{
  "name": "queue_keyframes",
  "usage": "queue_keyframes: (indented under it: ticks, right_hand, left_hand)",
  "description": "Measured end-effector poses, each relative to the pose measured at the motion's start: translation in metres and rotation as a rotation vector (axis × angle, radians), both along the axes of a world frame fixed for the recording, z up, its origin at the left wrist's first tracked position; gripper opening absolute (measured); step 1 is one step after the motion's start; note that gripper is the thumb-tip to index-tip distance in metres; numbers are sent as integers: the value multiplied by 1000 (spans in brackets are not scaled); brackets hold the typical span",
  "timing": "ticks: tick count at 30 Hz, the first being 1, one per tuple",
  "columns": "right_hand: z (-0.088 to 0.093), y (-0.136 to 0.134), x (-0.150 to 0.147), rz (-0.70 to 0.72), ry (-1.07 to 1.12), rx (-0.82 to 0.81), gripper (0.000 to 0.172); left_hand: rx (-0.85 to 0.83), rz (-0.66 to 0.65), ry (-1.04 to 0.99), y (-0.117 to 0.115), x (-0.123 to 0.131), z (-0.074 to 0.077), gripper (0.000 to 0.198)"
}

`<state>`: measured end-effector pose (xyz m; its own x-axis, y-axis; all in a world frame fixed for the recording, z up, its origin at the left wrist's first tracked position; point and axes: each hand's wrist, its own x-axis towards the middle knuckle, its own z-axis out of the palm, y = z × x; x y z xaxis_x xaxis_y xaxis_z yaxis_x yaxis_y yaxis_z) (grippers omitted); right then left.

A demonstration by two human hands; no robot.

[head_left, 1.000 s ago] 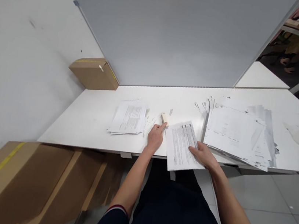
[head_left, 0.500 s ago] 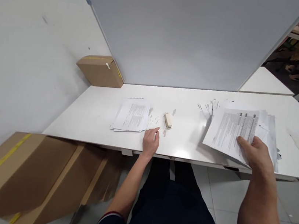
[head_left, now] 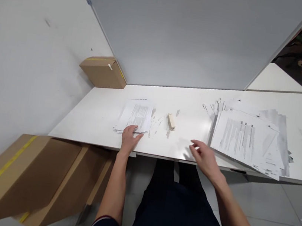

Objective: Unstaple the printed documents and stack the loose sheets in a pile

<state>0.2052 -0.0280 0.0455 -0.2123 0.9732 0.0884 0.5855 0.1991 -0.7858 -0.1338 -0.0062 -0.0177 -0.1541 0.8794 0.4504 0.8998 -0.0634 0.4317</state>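
My left hand [head_left: 129, 140] is at the near edge of a smaller stack of printed sheets [head_left: 136, 114] on the left. Its fingertips rest over the lowest part of the paper, thumb spread apart. My right hand [head_left: 203, 157] hovers above the table's front edge, fingers loosely curved and apart, with nothing in it. Just right of it lies a bigger, untidy pile of printed papers [head_left: 245, 141], some fanned out and overhanging the front edge. Between the two stacks sits a cream stapler [head_left: 171, 121], touched by neither hand.
A whiteboard [head_left: 178, 38] leans at the back of the white table [head_left: 97, 113]. One cardboard box [head_left: 104, 73] stands at the rear left corner. Large cartons [head_left: 32, 175] are on the floor at lower left. Dark scuff marks spot the tabletop near the stapler.
My right hand has let go of the top sheets on the right pile and moved left. My left hand has shifted left, from beside the smaller stack onto its near edge.
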Motion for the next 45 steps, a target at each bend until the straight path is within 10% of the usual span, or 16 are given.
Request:
queue_keyframes:
  ticks: [7,17,22,27,45]
  right_hand:
    - [-38,8,-43,207,-70,35,28]
    - [-47,11,-42,135,1,34,25]
    - [-41,11,-47,77,286,-268,33]
    - [-31,16,-61,112,781,-754,41]
    - [-40,22,-67,169,887,-710,15]
  left_hand:
    - [-4,28,-111,-1,-7,0,31]
    - [161,20,-13,2,-8,-1,25]
    - [327,-57,63,-18,31,20,24]
    - [202,-300,122,-51,96,15,28]
    - [-217,-203,-74,-37,131,30,57]
